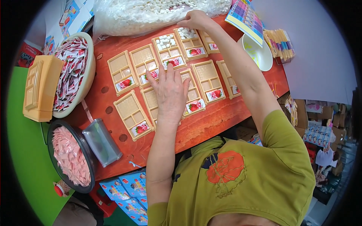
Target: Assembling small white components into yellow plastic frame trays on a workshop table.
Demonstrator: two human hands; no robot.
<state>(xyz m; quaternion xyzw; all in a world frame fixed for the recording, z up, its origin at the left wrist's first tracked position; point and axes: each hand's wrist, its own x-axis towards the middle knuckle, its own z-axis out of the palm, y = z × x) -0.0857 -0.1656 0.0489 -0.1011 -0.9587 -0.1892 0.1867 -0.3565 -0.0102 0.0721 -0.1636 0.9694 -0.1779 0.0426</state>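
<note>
My left hand lies palm down over the middle trays, fingers spread, covering parts of them. Beneath its fingertips is a tan compartment tray with white pieces in its large section and a strawberry-printed packet in a small one. Farther off, my right hand is at the far end of another tray, beside loose white pieces. Its fingers are curled together, and what they may hold is hidden. Other trays stand in two rows; the left tray has only a strawberry packet in it.
A clear bag of white pieces lies along the far edge. At left are a cream basin of packets, tan trays, a black basin of pink sachets and a clear box. A white bowl sits at right.
</note>
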